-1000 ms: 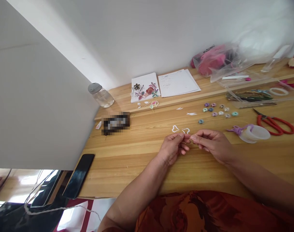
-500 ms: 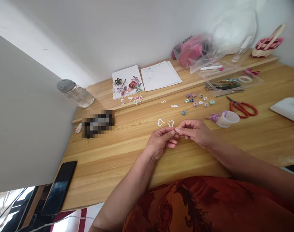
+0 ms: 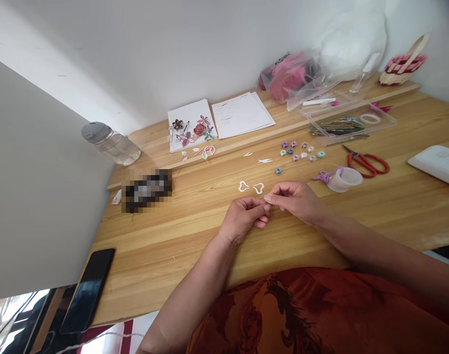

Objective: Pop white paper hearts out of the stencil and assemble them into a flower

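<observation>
My left hand [image 3: 244, 216] and my right hand [image 3: 292, 199] meet fingertip to fingertip above the wooden table [image 3: 194, 231]. Both are closed in a pinch, and whatever lies between the fingers is too small or hidden to name. Just beyond the fingertips are two white paper cutouts, a left one [image 3: 243, 187] and a right one [image 3: 258, 188], each an open outline shape. Farther back lie small white slivers [image 3: 265, 161] and several small thread bobbins [image 3: 290, 151] in mixed colours, with one blue-grey bobbin [image 3: 278, 170] apart from them.
Red-handled scissors [image 3: 368, 163] and a translucent cup [image 3: 344, 180] with purple yarn stand to the right, before a clear plastic tray [image 3: 390, 123]. Paper sheets [image 3: 242, 115] with flower ornaments lie on the back ledge. Left are a water bottle [image 3: 111, 142] and a phone [image 3: 87, 290].
The view has shifted slightly, so everything sits a little farther left. Both hands stay together in nearly the same pose, with the fingertips slightly readjusted.
</observation>
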